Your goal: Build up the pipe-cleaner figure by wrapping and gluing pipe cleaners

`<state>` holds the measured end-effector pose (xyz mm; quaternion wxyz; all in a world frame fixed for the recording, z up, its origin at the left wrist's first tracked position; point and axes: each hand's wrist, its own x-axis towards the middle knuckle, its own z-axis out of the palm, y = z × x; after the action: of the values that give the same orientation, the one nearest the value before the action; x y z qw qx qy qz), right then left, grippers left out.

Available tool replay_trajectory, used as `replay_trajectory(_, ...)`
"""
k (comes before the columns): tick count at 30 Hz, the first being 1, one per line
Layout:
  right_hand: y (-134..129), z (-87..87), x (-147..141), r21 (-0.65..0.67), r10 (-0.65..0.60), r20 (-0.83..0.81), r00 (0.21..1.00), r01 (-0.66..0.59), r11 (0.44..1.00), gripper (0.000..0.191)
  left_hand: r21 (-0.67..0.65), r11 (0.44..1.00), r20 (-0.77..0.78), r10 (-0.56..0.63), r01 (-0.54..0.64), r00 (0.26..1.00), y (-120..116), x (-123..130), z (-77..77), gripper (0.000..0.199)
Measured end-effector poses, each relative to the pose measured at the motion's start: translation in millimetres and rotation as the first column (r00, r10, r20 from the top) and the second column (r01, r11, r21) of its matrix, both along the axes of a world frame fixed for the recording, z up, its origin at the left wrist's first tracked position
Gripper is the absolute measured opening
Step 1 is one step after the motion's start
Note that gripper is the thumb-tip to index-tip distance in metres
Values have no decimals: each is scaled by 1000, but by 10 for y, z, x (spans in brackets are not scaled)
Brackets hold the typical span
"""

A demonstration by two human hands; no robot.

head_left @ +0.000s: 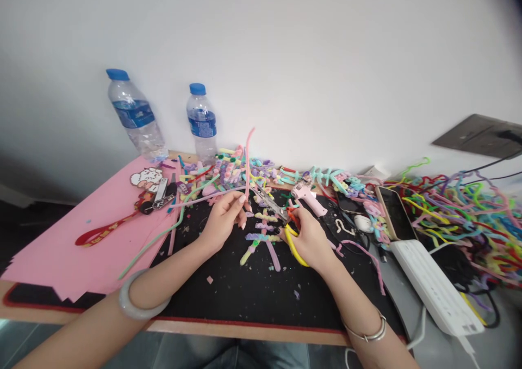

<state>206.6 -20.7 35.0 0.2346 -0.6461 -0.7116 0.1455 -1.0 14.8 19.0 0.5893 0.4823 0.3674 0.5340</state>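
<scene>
My left hand [225, 217] pinches a pink pipe cleaner [247, 162], which stands up from the fingertips and bends at its top. A lilac pipe cleaner [207, 196] runs out to the left behind the same hand. In my right hand [310, 237] is a pair of scissors [269, 201] with yellow and orange-red handles, its blades pointing up and left toward the pink strand. Between and just below both hands, a figure of twisted pipe cleaners [264, 236] in several pastel colours lies on the black mat [253, 298].
Pink paper sheets [81, 227] with a red lanyard [106, 230] lie left. Two water bottles [203, 124] stand against the wall. A pink glue gun [310, 196], a phone [395, 213], a white power strip [436, 285] and a heap of loose pipe cleaners [468, 211] are right.
</scene>
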Motion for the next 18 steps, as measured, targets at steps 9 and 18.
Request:
replay_trajectory(9, -7, -44, -26, -49, 69, 103, 992, -64, 997, 22, -18, 997, -107, -83, 81, 991, -17, -12, -12, 24)
replay_trajectory(18, -22, -9, -43, 3, 164, 23, 986, -164, 986, 35, -35, 985, -68, -170, 168, 983, -20, -7, -52, 26)
